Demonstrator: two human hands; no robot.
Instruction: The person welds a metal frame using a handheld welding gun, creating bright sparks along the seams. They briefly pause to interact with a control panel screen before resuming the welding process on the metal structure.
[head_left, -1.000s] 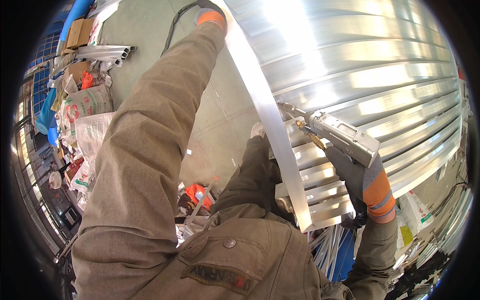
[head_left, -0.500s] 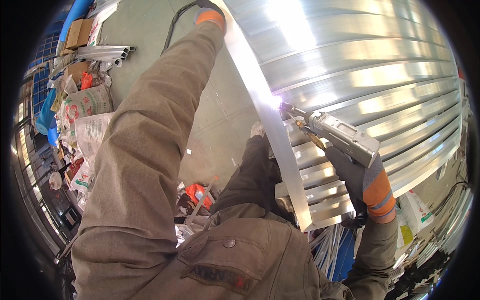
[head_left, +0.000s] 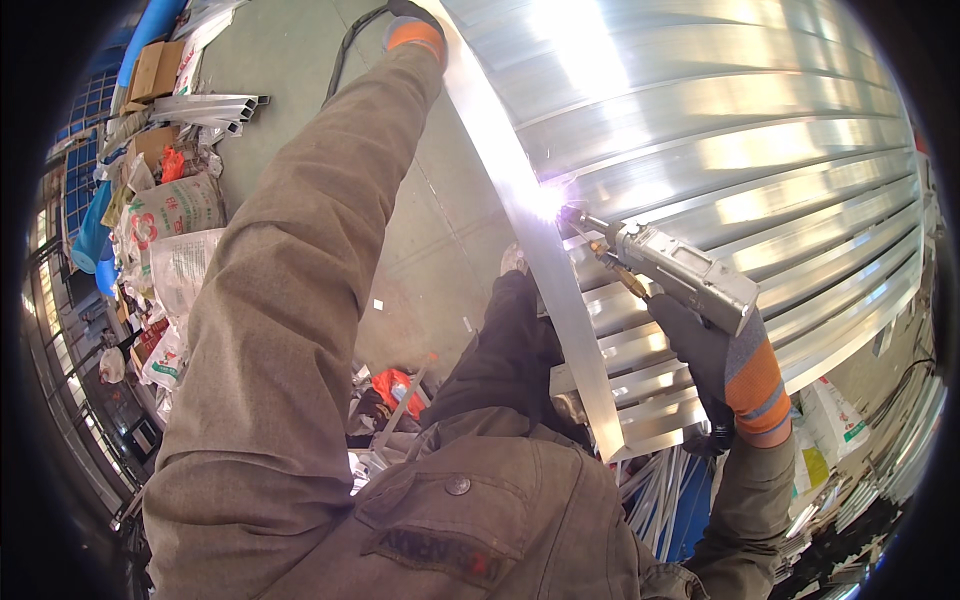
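Observation:
My right hand (head_left: 695, 345), in a grey and orange knit work glove, is wrapped round a silver handheld welding torch (head_left: 690, 272) with a brass fitting under its nozzle. The nozzle tip meets the side of a long flat aluminium bar (head_left: 577, 335), where a bright violet-white glow and sparks hide the contact spot. Against that bar lie the ends of several parallel aluminium slats (head_left: 720, 205). At the top edge of the picture my left hand (head_left: 418, 30), gloved alike, is beside the bar's far end; its fingers are mostly cut off by the picture's rim.
A black cable (head_left: 345, 55) runs on the floor beside my left hand. Sacks (head_left: 185, 205), a cardboard box (head_left: 157, 68) and square metal tubes (head_left: 215, 106) are heaped at the left. Thin metal strips (head_left: 655, 495) and a white bag (head_left: 832, 415) lie at the lower right.
The glow at the torch tip has grown larger and throws more sparks. The left arm has shifted very slightly to the left; the torch stays almost in place.

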